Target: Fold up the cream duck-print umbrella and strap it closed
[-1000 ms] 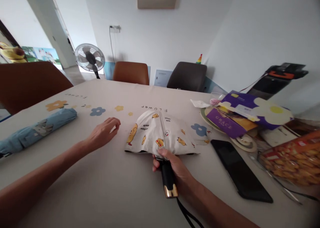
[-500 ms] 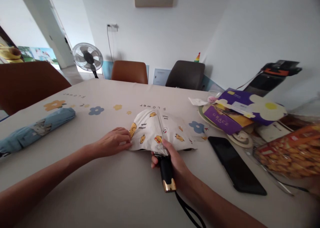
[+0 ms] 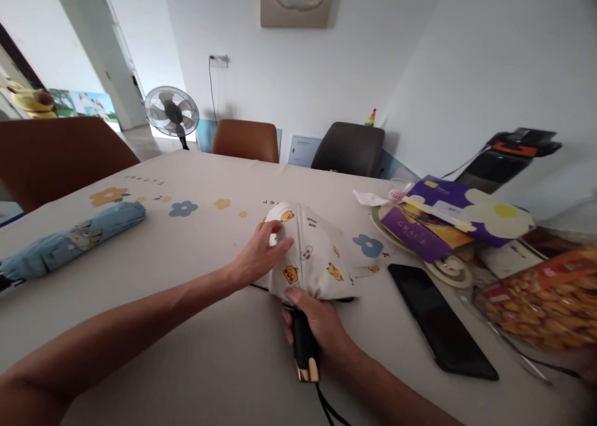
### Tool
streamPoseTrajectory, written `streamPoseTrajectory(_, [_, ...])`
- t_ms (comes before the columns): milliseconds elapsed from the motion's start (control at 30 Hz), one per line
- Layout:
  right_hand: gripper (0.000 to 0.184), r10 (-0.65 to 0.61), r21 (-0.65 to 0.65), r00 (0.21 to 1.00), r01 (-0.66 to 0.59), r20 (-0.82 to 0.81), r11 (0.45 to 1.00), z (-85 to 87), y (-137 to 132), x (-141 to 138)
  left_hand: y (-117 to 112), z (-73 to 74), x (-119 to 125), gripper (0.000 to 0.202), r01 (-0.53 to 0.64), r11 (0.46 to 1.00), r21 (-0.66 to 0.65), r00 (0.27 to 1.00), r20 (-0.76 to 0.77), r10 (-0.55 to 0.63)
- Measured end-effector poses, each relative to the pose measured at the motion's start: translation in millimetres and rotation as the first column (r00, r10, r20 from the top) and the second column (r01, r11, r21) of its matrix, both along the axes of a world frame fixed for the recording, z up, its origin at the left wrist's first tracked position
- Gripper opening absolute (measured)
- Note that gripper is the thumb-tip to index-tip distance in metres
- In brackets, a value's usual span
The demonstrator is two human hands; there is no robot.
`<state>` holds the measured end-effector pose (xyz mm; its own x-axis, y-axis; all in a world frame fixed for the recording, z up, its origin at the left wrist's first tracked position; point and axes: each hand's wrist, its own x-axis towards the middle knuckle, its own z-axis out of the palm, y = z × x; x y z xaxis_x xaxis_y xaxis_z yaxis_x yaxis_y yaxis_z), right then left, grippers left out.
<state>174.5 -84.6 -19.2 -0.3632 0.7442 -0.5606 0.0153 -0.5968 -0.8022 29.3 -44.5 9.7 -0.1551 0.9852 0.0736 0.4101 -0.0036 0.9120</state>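
Note:
A folding umbrella (image 3: 321, 264) with white, duck-printed cloth lies on the table, its loose canopy bunched and its black, gold-ended handle pointing toward me. My right hand (image 3: 319, 317) is wrapped round the top of the handle, the thumb pressing on the cloth's lower edge. On the canopy's left side rests my left hand (image 3: 259, 255), thumb and fingers apart over the folded cloth; part of its fingertips is hard to make out. A black wrist strap (image 3: 329, 407) hangs from the handle end. Farther left lies a furled blue umbrella (image 3: 79, 242).
Right of the umbrella lies a black phone (image 3: 441, 320). Beyond it are a purple box (image 3: 415, 233), a plate and an orange snack bag (image 3: 543, 298). Chairs (image 3: 245, 140) stand along the table's far side, with a fan (image 3: 172, 112) behind.
My left hand has moved right, from the canopy's left edge onto the cloth, and the left flap is now folded inward. My right hand still grips the umbrella; the view has tilted slightly up.

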Motion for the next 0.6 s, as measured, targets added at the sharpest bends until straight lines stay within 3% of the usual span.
streamPoseTrajectory(67, [0.035, 0.004, 0.032, 0.999, -0.005, 0.036, 0.999, -0.5, -1.6, -0.8, 9.2, -0.1, 6.5, 0.039, -0.059, 0.997, -0.047, 0.994, 0.088, 0.063])
streamPoseTrajectory(133, [0.033, 0.009, 0.058, 0.999, -0.012, 0.053, 0.998, -0.4, -2.5, -0.7, 17.8, 0.0, 10.3, 0.041, -0.035, 0.996, -0.087, 0.960, 0.273, 0.058])
streamPoseTrajectory(233, [0.033, 0.019, 0.086, 0.999, -0.021, 0.029, 0.996, 0.0, -3.3, 0.8, 25.3, -0.2, 14.2, 0.044, 0.078, 0.985, -0.153, 0.830, 0.557, 0.020])
streamPoseTrajectory(333, [0.039, 0.059, 0.069, 0.998, -0.057, -0.024, 0.996, -1.9, -3.3, 3.7, 25.6, -2.1, 18.5, 0.045, 0.210, 0.957, -0.199, 0.680, 0.733, 0.003])
streamPoseTrajectory(500, [0.038, 0.130, 0.056, 0.983, -0.123, -0.133, 0.991, -6.1, -0.7, 7.1, 23.9, -8.0, 22.6, 0.046, 0.383, 0.894, -0.234, 0.418, 0.907, 0.059])
streamPoseTrajectory(600, [0.036, 0.144, 0.043, 0.977, -0.139, -0.156, 0.989, -5.5, 1.6, 5.3, 25.5, -7.3, 21.2, 0.044, 0.369, 0.897, -0.246, 0.361, 0.926, 0.106])
